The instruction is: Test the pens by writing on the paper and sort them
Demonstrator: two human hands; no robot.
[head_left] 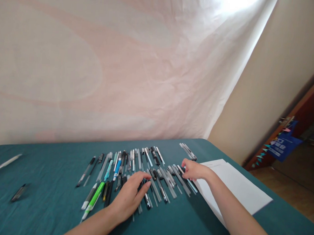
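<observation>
My left hand [133, 193] is over the lower row of pens, its thumb and fingers apart, with no pen visible between them. Beneath it the palm hides part of several pens. At that row's right end, my right hand [193, 170] has its fingers curled around the dark upper end of a pale pen [190, 184], which lies slanted on the cloth. Clear and black gel pens [162, 189] lie side by side between the hands. Left of my left hand are a green highlighter [94, 200] and a grey-white pen [89, 196].
A dark green cloth [49, 210] covers the table. Behind lies another row of pens, including a blue-and-white one [117, 166]. White paper sheets [237, 192] are at right, near a small pen group [188, 151]. A short dark pen [18, 192] and a long white stick [3, 165] lie left.
</observation>
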